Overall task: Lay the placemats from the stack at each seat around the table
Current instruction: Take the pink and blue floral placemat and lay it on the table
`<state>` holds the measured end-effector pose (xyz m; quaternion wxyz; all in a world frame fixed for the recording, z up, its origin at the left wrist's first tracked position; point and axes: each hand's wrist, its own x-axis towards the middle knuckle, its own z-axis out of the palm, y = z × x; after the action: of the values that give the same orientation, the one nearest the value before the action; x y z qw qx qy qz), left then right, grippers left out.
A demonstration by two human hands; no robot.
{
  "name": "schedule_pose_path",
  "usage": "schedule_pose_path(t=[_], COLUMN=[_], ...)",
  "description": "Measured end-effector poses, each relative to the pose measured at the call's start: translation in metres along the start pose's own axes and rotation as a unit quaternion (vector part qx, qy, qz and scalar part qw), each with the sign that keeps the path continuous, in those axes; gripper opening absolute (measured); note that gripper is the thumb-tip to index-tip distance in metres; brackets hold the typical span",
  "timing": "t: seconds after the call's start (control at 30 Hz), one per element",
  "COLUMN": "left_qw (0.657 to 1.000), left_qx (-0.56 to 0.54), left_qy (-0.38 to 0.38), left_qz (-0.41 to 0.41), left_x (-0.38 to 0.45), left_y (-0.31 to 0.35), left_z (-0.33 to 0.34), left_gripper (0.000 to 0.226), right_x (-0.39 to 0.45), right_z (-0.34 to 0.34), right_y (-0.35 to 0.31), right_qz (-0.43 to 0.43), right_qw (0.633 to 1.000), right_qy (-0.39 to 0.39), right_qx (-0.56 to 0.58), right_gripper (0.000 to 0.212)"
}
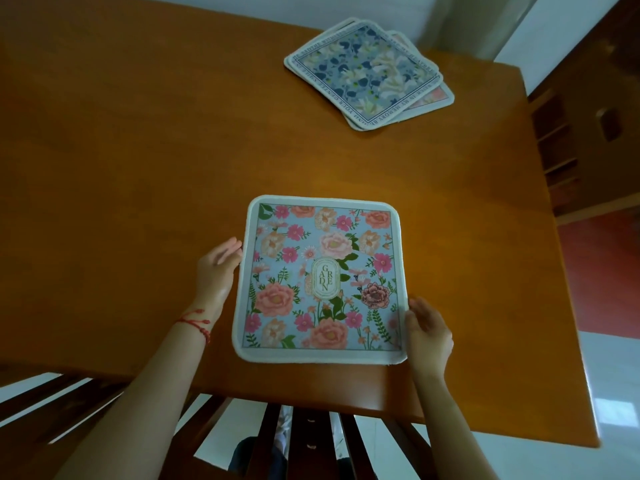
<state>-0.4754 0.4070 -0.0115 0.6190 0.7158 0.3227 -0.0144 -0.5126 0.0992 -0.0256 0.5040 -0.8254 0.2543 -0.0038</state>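
We see one placemat [320, 278] lying flat on the wooden counter [138, 150], close to the near edge, in front of a seat. It is almost square with rounded corners and a pale cream border. Its field is light blue, covered with pink, peach and coral flowers and green leaves, and in the middle there is an oval label with the letters "GARDEN".

Our left hand [216, 271] rests against the left edge of the placemat, the fingers quite straight and touching the border. Our right hand [427, 336] is at the lower right corner, the fingers relaxed along the edge; we cannot tell if they pinch it. A red string bracelet [197, 322] is around the left wrist.

Well apart, near the far right corner of the counter, lies the stack of placemats [369, 72], fanned a little. The top one has a blue and white flower pattern with a line of text around its border.

Below the near edge we see the dark wooden slats of a chair [304, 441].
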Motion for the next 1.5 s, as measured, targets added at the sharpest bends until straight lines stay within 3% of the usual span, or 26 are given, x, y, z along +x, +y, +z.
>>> schedule_pose_path(t=[0.27, 0.93, 1.5], left_qw=[1.0, 0.999, 1.0], left_qx=[-0.009, -0.021, -0.012], left_qy=[0.01, -0.04, -0.021], left_qz=[-0.013, -0.007, -0.003], left_x=[-0.034, -0.022, -0.034], left_y=[-0.022, -0.016, -0.02], left_z=[-0.005, 0.004, 0.002], left_gripper=[0.043, 0.042, 0.042], right_x=[0.021, 0.014, 0.006], right_z=[0.011, 0.008, 0.007], right_y=[-0.016, 0.006, 0.011], right_qz=[-0.01, -0.011, -0.012], right_qw=[1.0, 1.0, 1.0], right_qy=[-0.015, 0.011, -0.003], right_qx=[0.004, -0.007, -0.006], right_gripper=[0.029, 0.036, 0.038])
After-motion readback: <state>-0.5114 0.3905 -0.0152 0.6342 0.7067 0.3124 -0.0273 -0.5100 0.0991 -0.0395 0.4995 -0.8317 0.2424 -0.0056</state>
